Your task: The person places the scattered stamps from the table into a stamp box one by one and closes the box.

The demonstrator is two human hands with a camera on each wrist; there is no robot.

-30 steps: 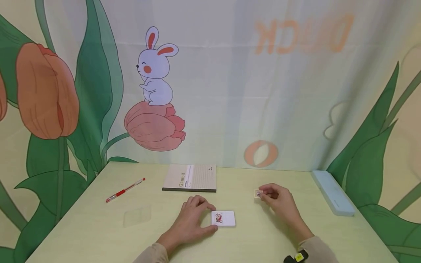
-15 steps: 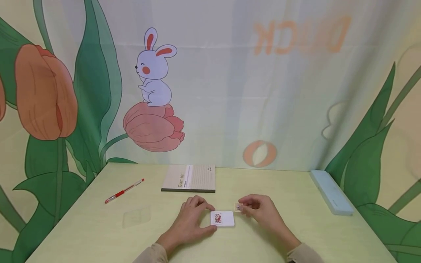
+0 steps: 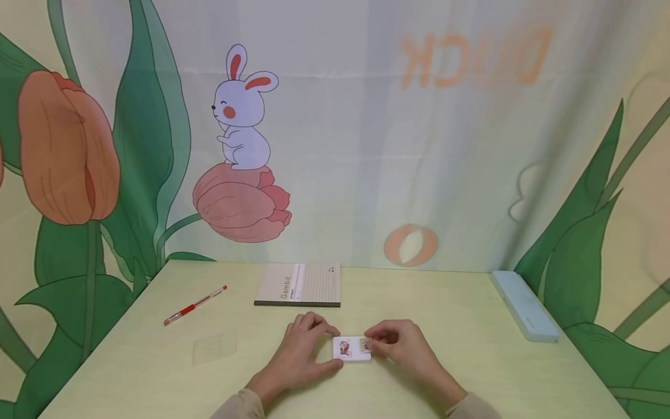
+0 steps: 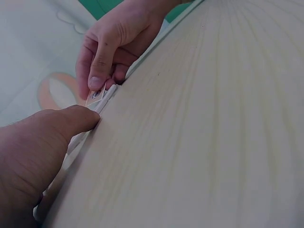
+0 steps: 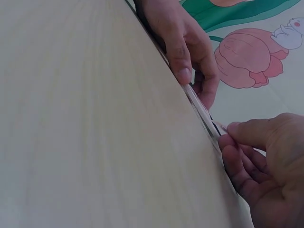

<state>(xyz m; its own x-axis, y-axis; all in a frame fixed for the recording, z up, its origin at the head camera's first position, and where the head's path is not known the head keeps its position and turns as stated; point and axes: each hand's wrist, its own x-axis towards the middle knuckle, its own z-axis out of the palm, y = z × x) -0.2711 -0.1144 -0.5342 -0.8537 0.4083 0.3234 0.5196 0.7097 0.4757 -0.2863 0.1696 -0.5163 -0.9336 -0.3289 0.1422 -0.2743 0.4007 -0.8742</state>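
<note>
A small flat white case (image 3: 356, 355) with rounded corners lies on the table in the head view, a red picture sticker (image 3: 345, 348) on its left half. My left hand (image 3: 303, 352) grips the case at its left end, thumb on the near edge and index finger on the far edge. Between the thumb and fingers of my right hand (image 3: 405, 348) is a small square picture sticker (image 3: 364, 345), held over the case's right half. In the left wrist view that sticker (image 4: 95, 96) is tilted at the case's edge; whether it touches the surface I cannot tell.
Behind the hands lies a notebook (image 3: 297, 285). A red pen (image 3: 195, 305) and a clear plastic rectangle (image 3: 214, 348) are on the left of the table (image 3: 131, 372). A long pale blue case (image 3: 525, 305) sits at the right edge. A printed curtain (image 3: 335, 145) hangs behind.
My right hand has come left and nearer with the small square sticker, from beside the white case to over its right half. My left hand keeps its grip on the case.
</note>
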